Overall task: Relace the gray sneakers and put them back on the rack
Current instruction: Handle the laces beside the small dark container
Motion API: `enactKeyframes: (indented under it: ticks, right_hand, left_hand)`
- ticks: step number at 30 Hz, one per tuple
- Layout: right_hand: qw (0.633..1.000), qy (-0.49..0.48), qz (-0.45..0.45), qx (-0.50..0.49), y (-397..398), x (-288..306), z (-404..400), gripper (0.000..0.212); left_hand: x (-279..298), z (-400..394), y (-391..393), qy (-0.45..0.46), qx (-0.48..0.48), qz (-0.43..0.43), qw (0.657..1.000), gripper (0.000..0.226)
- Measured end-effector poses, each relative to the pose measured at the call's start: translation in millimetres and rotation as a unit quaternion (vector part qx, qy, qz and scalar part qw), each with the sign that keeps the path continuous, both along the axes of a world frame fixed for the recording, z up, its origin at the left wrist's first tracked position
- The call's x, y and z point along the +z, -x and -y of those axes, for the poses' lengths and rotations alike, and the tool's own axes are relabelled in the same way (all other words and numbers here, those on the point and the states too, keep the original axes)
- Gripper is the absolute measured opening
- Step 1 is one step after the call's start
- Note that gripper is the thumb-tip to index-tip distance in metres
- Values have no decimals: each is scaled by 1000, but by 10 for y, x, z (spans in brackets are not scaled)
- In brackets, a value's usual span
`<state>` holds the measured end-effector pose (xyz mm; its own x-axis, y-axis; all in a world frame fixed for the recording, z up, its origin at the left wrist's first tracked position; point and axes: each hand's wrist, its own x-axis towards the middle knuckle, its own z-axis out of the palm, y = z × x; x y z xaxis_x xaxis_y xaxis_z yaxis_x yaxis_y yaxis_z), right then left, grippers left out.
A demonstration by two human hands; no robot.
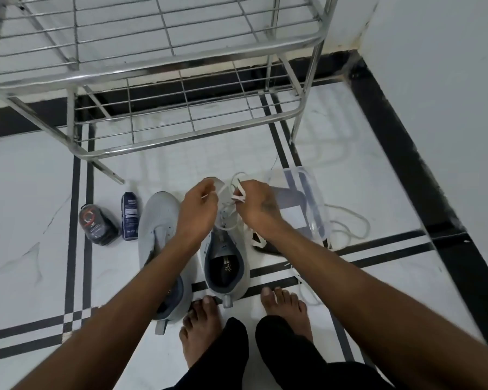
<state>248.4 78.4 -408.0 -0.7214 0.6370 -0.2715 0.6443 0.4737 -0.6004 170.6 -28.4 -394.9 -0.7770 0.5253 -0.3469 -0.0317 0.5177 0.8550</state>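
The floor [26, 192] is white glossy tile crossed by paired black lines, with a black border along the white walls that meet in a corner at upper right. The rack [164, 52], a steel frame with wire-grid shelves, stands against the far wall; both shelves in view are bare.

Two gray sneakers stand side by side on the floor in front of the rack, between it and the person's bare feet. Each has its long axis running away from the person, toe toward the rack and heel toward the feet. The left sneaker [158, 226] has no lace in its eyelets that I can see, and the left forearm crosses over its rear half. The right sneaker [226, 266] sits just beside it, partly laced.

A clear plastic box [307, 198] lies just right of the right sneaker, and a loose white cord [350, 223] trails over the floor past it. Left of the sneakers stand a dark jar [96, 223] and a blue can [129, 215], close together.

Above the right sneaker's toe, the left hand [199, 208] pinches one strand of white lace [228, 192] with curled fingers, and the right hand [258, 205] pinches the other end.
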Motion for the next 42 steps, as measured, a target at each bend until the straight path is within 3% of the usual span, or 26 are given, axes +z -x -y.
enactKeyframes:
  ticks: [6, 11, 13, 15, 18, 21, 24, 26, 30, 32, 34, 37, 39, 42]
  right_hand:
    - [996, 52, 37, -57, -20, -378, 51, 15]
    - [956, 217, -45, -193, 20, -290, 32, 19]
    - [954, 238, -46, -179, 83, -291, 22, 28]
    - [963, 241, 9, -121, 114, -253, 33, 49]
    - [975, 209, 67, -40, 31, -94, 33, 61]
    - [990, 141, -5, -25, -208, 62, 8, 42]
    - [976, 85, -149, -136, -630, 133, -37, 29]
    - [956, 51, -182, -223, -1004, 75, -146, 29]
    - [950, -58, -74, -297, -1802, -320, -394, 31]
    - [970, -48, 20, -239, -2052, -653, -481, 44]
    - [983, -40, 119, -135, -2157, -892, -556, 71]
    - [970, -38, 241, 26, -2122, -1043, -669, 119]
    - [954, -48, 277, 104, -2069, -1070, -707, 134]
    - [955, -67, 258, 133, -2072, -1127, -651, 136]
  left_hand:
    - [-269, -35, -19, 44, -60, -22, 997, 41]
    - [-346, -114, -56, 35, -67, -20, 997, 43]
    - [-327, -144, -62, 31, -61, -36, 997, 45]
    - [-324, -157, -66, 28, -66, -54, 996, 47]
    - [-344, -162, -91, 32, -86, -75, 993, 45]
    - [-321, -187, -125, 33, -83, -86, 992, 37]
    - [-362, -226, -178, 26, -80, -37, 996, 32]
    - [-361, -248, -244, 30, -93, -20, 995, 36]
    - [-362, -345, -396, 104, -174, -68, 977, 60]
    - [-350, -398, -482, 117, -190, -74, 972, 63]
    - [-347, -436, -547, 106, -193, -65, 973, 55]
    - [-366, -464, -633, 74, -206, -46, 975, 37]
    - [-387, -475, -668, 67, -215, -41, 973, 36]
    - [-418, -476, -716, 69, -215, -30, 974, 41]
